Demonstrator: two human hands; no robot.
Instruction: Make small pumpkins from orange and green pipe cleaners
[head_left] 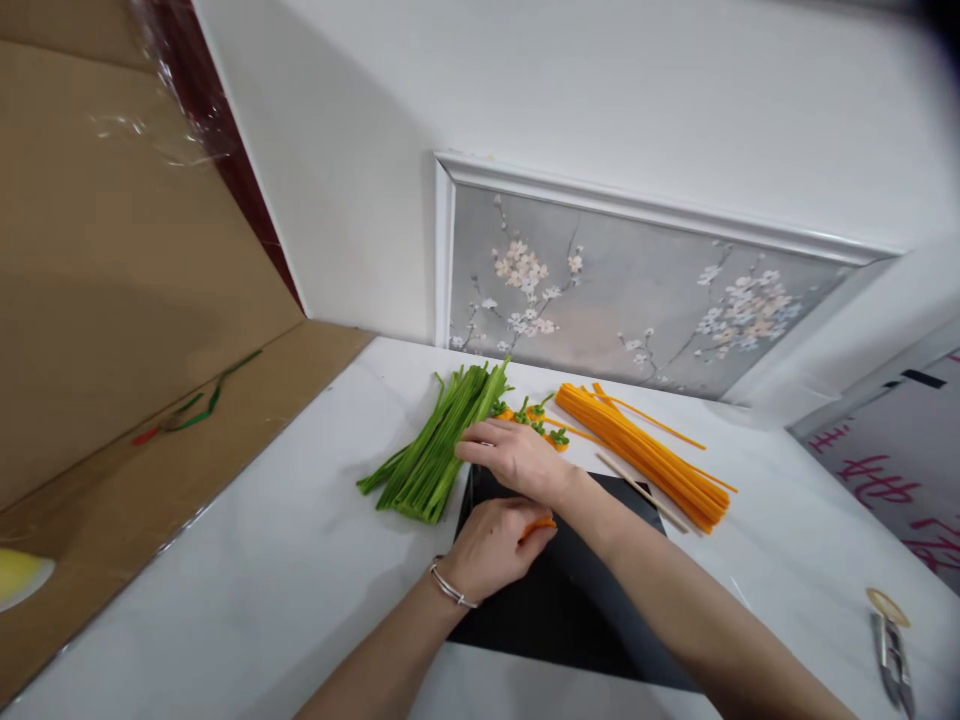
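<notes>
My left hand (491, 545), with a bracelet at the wrist, is closed on a small orange piece (538, 526) above a black mat (555, 600). My right hand (521, 458) reaches across to the left, past my left hand. Its fingers are bent together at the right side of a bundle of green fuzzy stems (442, 445); whatever is between the fingertips is hidden. Behind this hand sit several small orange pieces with green tops (559, 440), partly covered by it. A bundle of orange fuzzy stems (645, 455) lies to the right.
Thin wooden sticks (645, 492) rest beside the orange bundle. Pliers (892, 660) and a tape roll (888, 607) are at the right. Cardboard (135, 270) stands at the left, with a green and red strand (214, 400) on it. A framed flower picture (600, 300) backs the white table (300, 560).
</notes>
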